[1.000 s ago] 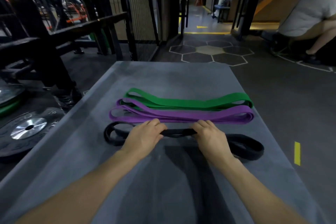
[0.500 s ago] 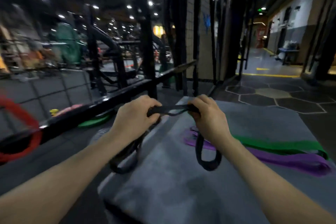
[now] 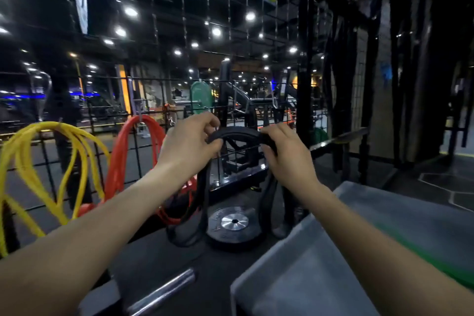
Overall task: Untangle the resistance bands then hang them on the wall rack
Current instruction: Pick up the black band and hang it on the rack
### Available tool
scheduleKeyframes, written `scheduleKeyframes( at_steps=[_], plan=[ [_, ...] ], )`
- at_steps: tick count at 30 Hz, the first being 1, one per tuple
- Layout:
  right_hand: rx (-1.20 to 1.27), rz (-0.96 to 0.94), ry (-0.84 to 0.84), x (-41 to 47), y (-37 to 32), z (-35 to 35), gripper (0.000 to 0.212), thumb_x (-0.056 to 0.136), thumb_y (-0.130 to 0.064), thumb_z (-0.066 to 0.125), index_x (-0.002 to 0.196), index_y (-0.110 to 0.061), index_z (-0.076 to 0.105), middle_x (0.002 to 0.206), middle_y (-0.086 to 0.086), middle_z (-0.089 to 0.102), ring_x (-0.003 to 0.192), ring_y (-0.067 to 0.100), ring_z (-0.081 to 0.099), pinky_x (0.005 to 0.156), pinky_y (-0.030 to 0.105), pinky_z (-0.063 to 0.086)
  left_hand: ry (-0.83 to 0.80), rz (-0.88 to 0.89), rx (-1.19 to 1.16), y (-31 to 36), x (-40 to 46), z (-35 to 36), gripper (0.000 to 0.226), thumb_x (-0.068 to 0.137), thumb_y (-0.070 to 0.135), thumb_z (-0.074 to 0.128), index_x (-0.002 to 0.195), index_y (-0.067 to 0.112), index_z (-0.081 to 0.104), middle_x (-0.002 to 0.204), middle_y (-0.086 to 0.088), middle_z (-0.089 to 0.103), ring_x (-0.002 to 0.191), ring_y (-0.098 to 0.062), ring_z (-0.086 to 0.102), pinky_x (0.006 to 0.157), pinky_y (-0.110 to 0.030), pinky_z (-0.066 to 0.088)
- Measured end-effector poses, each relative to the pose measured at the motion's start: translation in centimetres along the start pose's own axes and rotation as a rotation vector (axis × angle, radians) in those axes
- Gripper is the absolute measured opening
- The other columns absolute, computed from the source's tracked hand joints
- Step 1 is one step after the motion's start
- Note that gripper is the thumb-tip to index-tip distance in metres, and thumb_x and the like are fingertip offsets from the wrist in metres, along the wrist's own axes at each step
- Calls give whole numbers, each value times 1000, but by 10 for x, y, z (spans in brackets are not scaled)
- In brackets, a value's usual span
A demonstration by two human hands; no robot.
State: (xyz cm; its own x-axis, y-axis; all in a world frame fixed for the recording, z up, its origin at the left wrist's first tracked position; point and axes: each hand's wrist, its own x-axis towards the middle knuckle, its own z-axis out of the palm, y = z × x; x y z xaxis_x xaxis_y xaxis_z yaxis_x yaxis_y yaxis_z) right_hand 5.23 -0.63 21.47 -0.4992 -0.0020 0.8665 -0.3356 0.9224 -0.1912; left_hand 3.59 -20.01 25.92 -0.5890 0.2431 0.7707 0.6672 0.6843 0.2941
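Nearest the camera, two bare forearms reached forward and up from the bottom corners of the view. Below and to the right of the grip lay the grey padded bench top (image 3: 320, 264), with a blurred strip of green band (image 3: 436, 259) on its right side beside the right forearm. Below the grip, on the dark floor, sat a black weight plate with a shiny metal hub (image 3: 234, 223), and nearer the camera a chrome bar (image 3: 164, 292) lay slantwise. The left hand (image 3: 188, 146) and the right hand (image 3: 287, 154) were both closed on the flat black rubber resistance band (image 3: 238, 133), pinching it at two spots so a short stretch arched between them, while its loops hung down under each hand toward the floor. Just beyond the grip stood the black wire-grid wall rack (image 3: 143, 151). To the left of the grip, an orange-red rubber band (image 3: 123, 151) hung on it from a hook, and farther left a bundle of yellow bands (image 3: 51, 161) draped from the same grid. Behind the grid, gym machines and ceiling lights showed, blurred.
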Motion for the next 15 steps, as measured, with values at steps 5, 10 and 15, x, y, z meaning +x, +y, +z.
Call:
scheduleKeyframes(
  at_steps=[5, 10, 15],
  plan=[
    [137, 29, 71, 38, -14, 16, 27, 91, -17, 55, 118, -15, 57, 113, 0, 52, 101, 19, 53, 76, 41, 52, 88, 3, -1, -11, 25, -16, 16, 78, 19, 70, 85, 26, 58, 72, 19, 53, 66, 3, 50, 57, -18, 36],
    [281, 114, 163, 83, -20, 23, 29, 90, -16, 59, 119, -15, 58, 112, -1, 55, 98, 14, 56, 83, 32, 50, 216, -7, -58, -11, 63, -16, 13, 79, 15, 69, 86, 17, 58, 77, 12, 52, 70, -7, 53, 58, -15, 35],
    [308, 158, 177, 114, -19, 44, 13, 87, -13, 61, 98, -17, 56, 99, -3, 57, 87, 14, 57, 74, 34, 50, 266, -114, -44, -21, 85, -1, 17, 83, 10, 64, 89, 12, 49, 95, -3, 51, 77, -17, 50, 66, -26, 40]
  ],
)
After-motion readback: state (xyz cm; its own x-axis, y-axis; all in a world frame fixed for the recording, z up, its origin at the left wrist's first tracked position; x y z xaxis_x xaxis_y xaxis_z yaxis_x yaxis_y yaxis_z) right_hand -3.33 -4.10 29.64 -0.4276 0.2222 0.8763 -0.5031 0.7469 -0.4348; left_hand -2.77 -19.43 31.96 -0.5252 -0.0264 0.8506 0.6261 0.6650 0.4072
